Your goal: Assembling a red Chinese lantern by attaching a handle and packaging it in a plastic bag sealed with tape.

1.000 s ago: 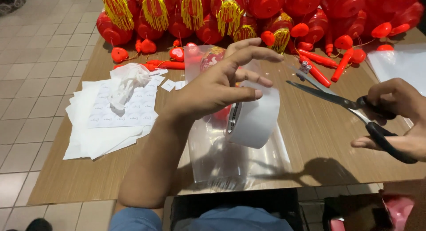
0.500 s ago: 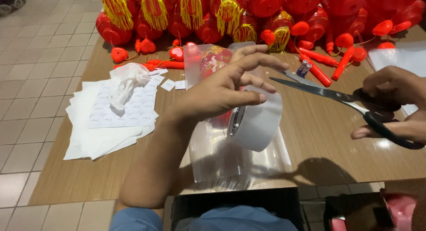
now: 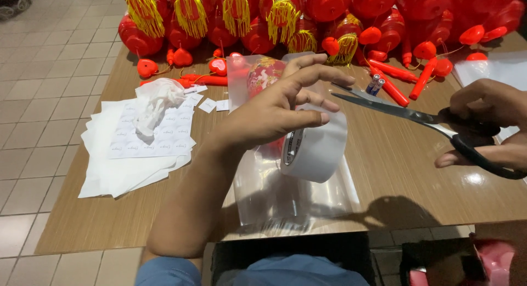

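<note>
Holding a white tape roll (image 3: 314, 148) above a clear plastic bag (image 3: 285, 192) near bench (image 3: 395, 170) front edge, left hand (image 3: 274, 113) fingers spread, pinching tape end. Right hand (image 3: 486, 118) grips black scissors (image 3: 428, 124), blades parted. Tape looks light, sticky, floppy; best held by roll w/ end taut.

Wooden table (image 3: 395, 170), as we see it, w/ on top: clear plastic bag (image 3: 285, 192) near front edge; stack of white sheets (image 3: 126, 154) at left, crumpled white paper (image 3: 156, 102) on it; red lanterns w/ yellow tassels (image 3: 263, 17) along back; red sticks (image 3: 392, 80); 2 small batteries (image 3: 373, 84); red heart pieces (image 3: 147, 67).
</note>
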